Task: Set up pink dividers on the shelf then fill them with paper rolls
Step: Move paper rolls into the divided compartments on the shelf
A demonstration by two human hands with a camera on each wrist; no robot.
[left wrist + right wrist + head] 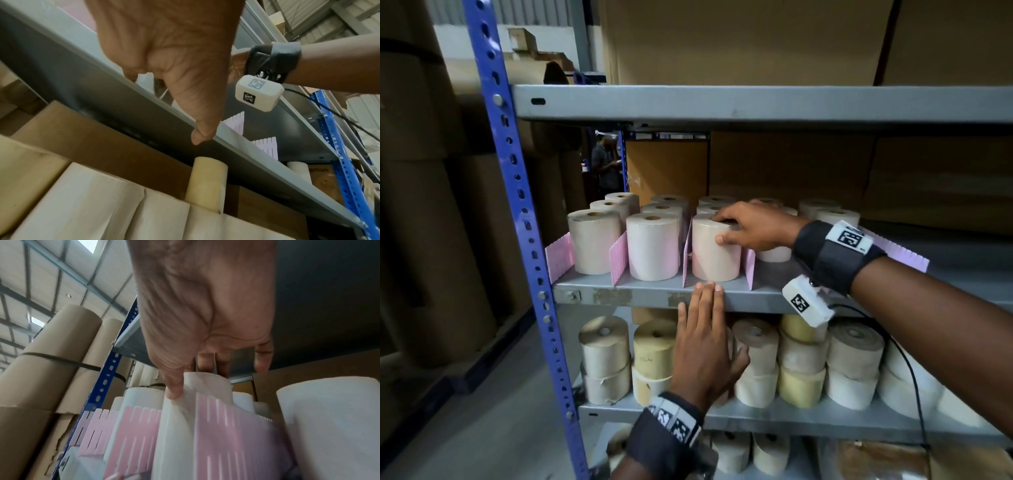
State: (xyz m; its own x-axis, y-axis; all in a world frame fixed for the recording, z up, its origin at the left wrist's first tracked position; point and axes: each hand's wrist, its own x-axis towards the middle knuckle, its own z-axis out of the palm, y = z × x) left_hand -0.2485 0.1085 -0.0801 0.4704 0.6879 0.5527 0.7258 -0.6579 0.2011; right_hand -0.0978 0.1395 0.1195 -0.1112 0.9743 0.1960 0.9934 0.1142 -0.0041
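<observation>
Rolls of pale paper stand upright in rows on the grey shelf (pixel 763 298) across the middle of the head view, parted by pink dividers (pixel 619 257) that run front to back. The right hand (pixel 751 228) reaches in from the right of the frame and grips the front paper roll (pixel 714 253) of the third lane: its fingers curl over the roll's top rim and the thumb presses the side facing the camera. The right wrist view shows the same hold from below, thumb (pixel 174 386) flat against the roll's wall, other fingers bent over the top edge, a slotted pink divider just beside the roll at lower centre. That roll stands on the shelf between two dividers, at the very front edge.

The left hand (pixel 703 346) rises from the bottom centre of the head view, fingers straight and held together, their tips laid on the shelf's front lip just below the gripped roll (it holds nothing). In the left wrist view the thumb (pixel 202 134) rests against the shelf edge; the other fingers are out of sight there.

Below, in the lower half of the head view, a second shelf carries stacked rolls (pixel 801 363), white, cream and yellow. Large brown cardboard rolls (pixel 431 240) fill the left of the frame beside the blue upright (pixel 517 192).
</observation>
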